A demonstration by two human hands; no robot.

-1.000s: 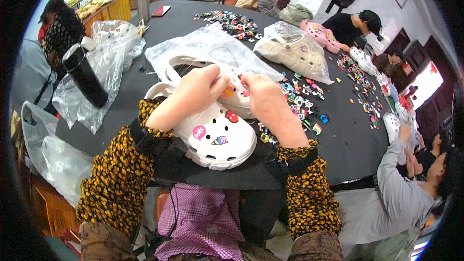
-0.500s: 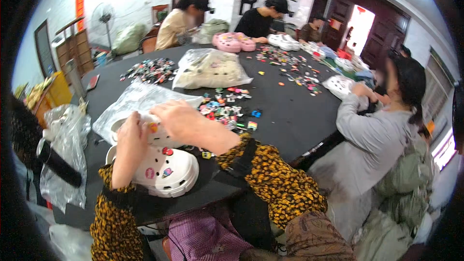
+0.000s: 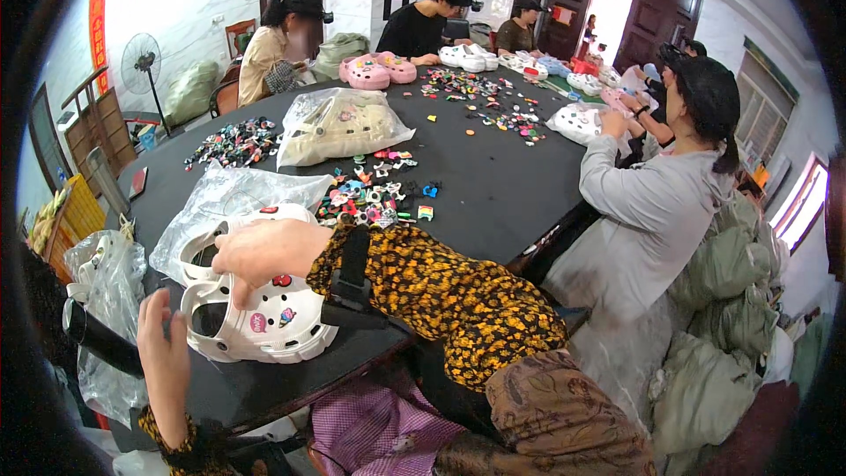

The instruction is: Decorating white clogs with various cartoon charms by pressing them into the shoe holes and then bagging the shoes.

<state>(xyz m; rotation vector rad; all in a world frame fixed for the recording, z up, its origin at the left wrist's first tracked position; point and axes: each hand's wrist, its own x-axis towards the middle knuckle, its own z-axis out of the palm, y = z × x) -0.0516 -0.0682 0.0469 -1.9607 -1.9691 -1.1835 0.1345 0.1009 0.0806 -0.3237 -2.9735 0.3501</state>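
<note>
A pair of white clogs lies side by side at the near left of the table. The near clog (image 3: pixel 273 335) carries a pink oval charm, an ice-cream-like charm and a red charm. My right hand (image 3: pixel 269 254) reaches across the pair with the back of the hand up. Its thumb presses down on the near clog, and its bent fingers rest over the far clog (image 3: pixel 198 251), where the grip is partly hidden. To the left of the clogs, off the table edge, my left hand (image 3: pixel 161 357) is raised and empty with its fingers apart.
Behind the clogs lies a clear plastic bag (image 3: pixel 220 198), with loose charms (image 3: pixel 374 198) beside it. A bagged beige pair (image 3: pixel 344 128) and a darker charm pile (image 3: pixel 233 143) are farther back. A person in grey (image 3: pixel 648 185) works at the right; others sit along the far side.
My left hand has let go of the clogs and drawn back to the left. My right hand has moved nearer, onto the gap between the two clogs. The whole view has shifted.
</note>
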